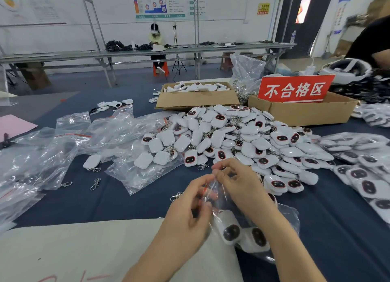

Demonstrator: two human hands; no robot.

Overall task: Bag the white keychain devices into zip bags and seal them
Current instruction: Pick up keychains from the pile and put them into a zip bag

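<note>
While left hand point(190, 215) and right hand point(239, 183) pinch the zip bag point(290, 217) mouth beside the keychain device pile point(242, 138), film seems thin, slippery; grip its stiffer zip strip.

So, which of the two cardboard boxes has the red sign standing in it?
The right-hand box: the red sign stands up out of it. The left box has no sign and holds white keychain devices.

Bright, even indoor light — soft shadows, glare on clear plastic, wide-angle bending and blur at edges.
</note>
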